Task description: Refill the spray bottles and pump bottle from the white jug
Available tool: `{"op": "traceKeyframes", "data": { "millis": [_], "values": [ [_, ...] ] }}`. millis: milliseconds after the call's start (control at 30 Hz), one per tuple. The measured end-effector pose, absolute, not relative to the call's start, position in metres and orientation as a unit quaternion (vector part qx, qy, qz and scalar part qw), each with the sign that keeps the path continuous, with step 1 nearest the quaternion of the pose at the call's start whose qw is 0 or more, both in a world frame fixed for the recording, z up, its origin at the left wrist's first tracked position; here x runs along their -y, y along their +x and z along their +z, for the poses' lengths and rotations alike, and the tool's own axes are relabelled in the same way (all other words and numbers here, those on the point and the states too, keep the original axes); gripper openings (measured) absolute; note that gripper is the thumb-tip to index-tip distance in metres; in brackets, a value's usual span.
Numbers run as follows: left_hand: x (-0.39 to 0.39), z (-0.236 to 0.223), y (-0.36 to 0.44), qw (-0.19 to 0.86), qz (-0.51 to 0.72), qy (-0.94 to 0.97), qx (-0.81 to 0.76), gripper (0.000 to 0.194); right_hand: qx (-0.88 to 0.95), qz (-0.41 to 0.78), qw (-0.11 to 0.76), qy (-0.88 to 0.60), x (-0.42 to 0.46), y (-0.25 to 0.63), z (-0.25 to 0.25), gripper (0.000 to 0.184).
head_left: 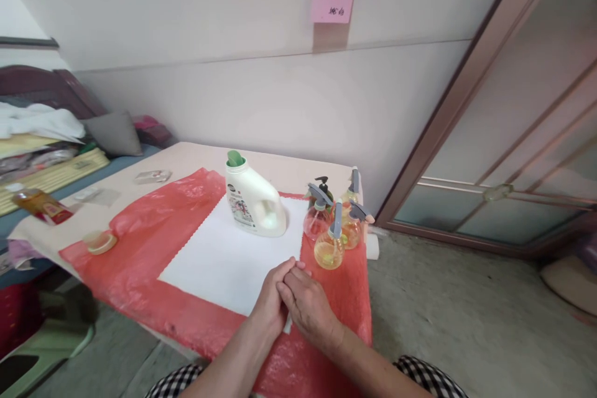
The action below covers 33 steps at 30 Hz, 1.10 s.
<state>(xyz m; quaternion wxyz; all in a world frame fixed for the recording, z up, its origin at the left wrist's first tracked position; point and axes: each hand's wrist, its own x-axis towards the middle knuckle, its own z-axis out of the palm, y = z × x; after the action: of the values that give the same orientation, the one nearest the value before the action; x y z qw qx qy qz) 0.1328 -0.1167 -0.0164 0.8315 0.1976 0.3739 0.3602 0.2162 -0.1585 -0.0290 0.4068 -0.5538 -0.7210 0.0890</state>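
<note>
My left hand [272, 288] and my right hand [308, 302] are clasped together at the near edge of a white sheet [219, 255], the right one lying over the left. Both are closed, and no object shows between them. Beyond them a white detergent jug [259, 202] stands upright on the sheet, its handle toward the right. A green spout [236, 158] shows in its uncapped mouth. Several clear round spray bottles with grey triggers are grouped to the right, among them a yellowish one [329, 253] and a pinkish one [317, 222]. Behind these is a dark pump bottle [323, 186].
Red plastic sheeting [130, 267] covers much of the table. A tape roll [99, 241], a flat packet [153, 176] and a lying amber bottle [41, 205] are at the left. A wall stands behind, with a pink note [333, 3]. A framed door [504, 137] is at the right.
</note>
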Motion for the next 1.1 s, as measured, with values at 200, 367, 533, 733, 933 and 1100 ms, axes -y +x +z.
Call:
{"op": "traceKeyframes", "data": {
  "millis": [200, 367, 533, 733, 933, 1100],
  "values": [
    [0.113, -0.024, 0.130, 0.844, 0.356, 0.188, -0.353, 0.028, 0.717, 0.086, 0.391, -0.570, 0.156, 0.210, -0.025, 0.023],
    [0.109, -0.023, 0.121, 0.833, 0.359, 0.220, -0.360, 0.031, 0.723, 0.094, 0.382, -0.568, 0.153, 0.205, -0.021, 0.022],
    [0.092, -0.005, 0.106, 0.712, 0.415, 0.399, -0.402, 0.048, 0.677, 0.171, 0.443, -0.563, 0.149, 0.215, -0.015, 0.019],
    [0.082, 0.003, 0.096, 0.562, 0.409, 0.544, -0.469, 0.093, 0.547, 0.215, 0.544, -0.598, 0.140, 0.226, -0.018, 0.062],
    [0.089, -0.005, 0.099, 0.571, 0.381, 0.532, -0.497, 0.101, 0.471, 0.344, 0.549, -0.598, 0.134, 0.223, -0.024, 0.084],
    [0.086, -0.007, 0.096, 0.607, 0.405, 0.476, -0.490, 0.107, 0.447, 0.389, 0.557, -0.581, 0.133, 0.224, -0.030, 0.090]
  ]
}}
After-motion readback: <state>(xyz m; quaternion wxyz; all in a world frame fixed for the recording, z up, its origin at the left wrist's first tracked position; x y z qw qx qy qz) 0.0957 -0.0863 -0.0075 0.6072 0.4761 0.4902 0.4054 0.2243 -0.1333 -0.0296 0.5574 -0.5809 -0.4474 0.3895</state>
